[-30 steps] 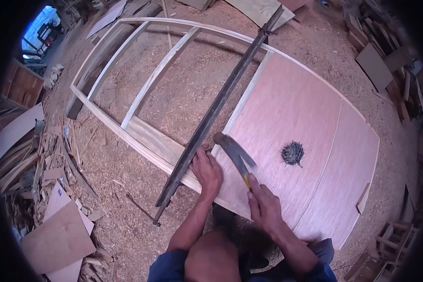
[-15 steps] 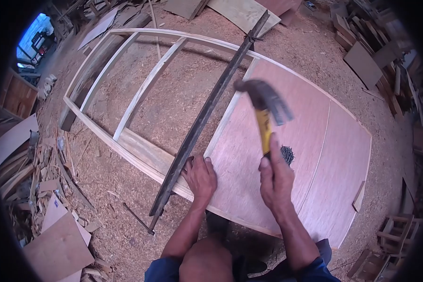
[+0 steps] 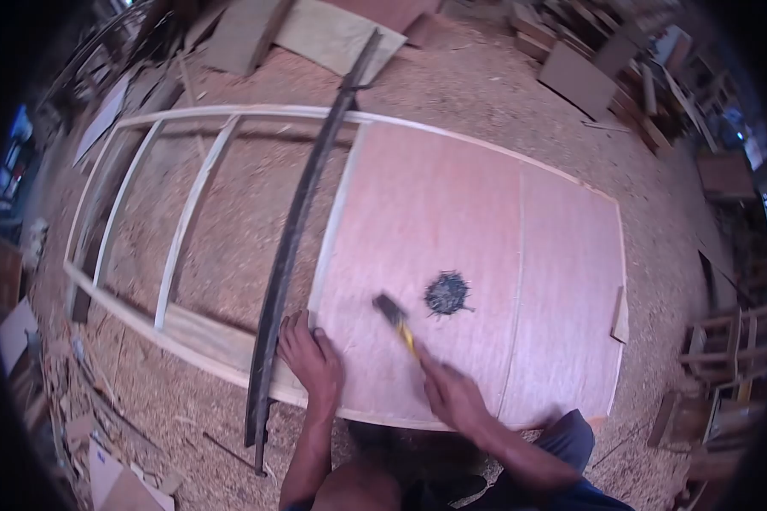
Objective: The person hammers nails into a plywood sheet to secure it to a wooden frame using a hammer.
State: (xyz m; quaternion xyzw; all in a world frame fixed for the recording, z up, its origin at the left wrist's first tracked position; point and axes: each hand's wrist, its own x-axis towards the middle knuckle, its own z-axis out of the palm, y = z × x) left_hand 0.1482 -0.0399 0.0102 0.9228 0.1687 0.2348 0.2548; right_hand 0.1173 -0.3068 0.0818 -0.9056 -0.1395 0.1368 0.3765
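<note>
My right hand (image 3: pixel 456 393) is wrapped around the handle of a claw hammer (image 3: pixel 406 334), its dark head low over a pinkish plywood panel (image 3: pixel 435 187). Resting by the panel's left edge, my left hand (image 3: pixel 312 362) has its fingers stretched out beside a long dark metal bar clamp (image 3: pixel 296 221). What lies under those fingertips is hidden. A pile of nails (image 3: pixel 447 294) sits on the panel, just past the hammer. The panel covers the right part of a pale wooden frame (image 3: pixel 170 247); the clamp spans this frame from side to side.
Sawdust covers the floor (image 3: pixel 239 196). Board offcuts (image 3: pixel 341 38) lie beyond the frame, and more scrap boards (image 3: pixel 578 78) are stacked at the upper right. Wooden frame pieces (image 3: pixel 724 349) stand at the right. A thin metal rod (image 3: pixel 233 453) sticks out near the clamp's lower end.
The hammer has swung down from a raised position toward the panel's left part. The view has shifted, and the nail pile now shows fully. My left hand stays by the clamp.
</note>
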